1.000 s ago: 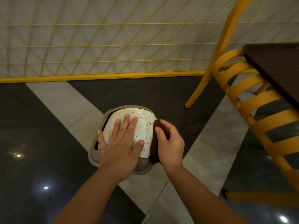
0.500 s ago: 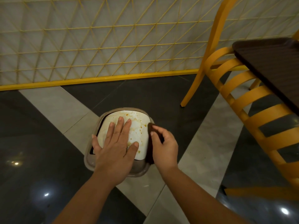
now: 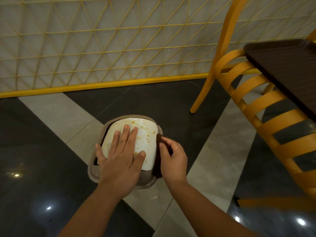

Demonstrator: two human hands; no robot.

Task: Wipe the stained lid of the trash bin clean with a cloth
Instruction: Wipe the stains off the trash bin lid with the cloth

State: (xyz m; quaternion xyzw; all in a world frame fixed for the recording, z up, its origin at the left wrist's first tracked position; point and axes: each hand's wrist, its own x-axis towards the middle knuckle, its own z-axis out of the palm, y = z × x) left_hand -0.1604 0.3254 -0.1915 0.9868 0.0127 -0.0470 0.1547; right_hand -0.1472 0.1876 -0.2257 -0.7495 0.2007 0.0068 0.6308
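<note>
Two hands at work, lower centre of the frame. Left hand [image 3: 119,158]: flat, fingers straight and spread, pressing on the lid [image 3: 147,142]. Right hand [image 3: 172,156]: fingers curled, pinching a dark brown cloth [image 3: 158,161] against the lid's right edge. Lid: white, domed, speckled with brown stains along its top and right parts, set in the taupe trash bin [image 3: 95,175]. Bin stands on the floor [image 3: 51,117], dark tiles crossed by pale bands. Yellow chair [image 3: 256,106], right of frame, beside a dark table [image 3: 282,65] at upper right. Yellow lattice screen [image 3: 102,40] across the top.
</note>
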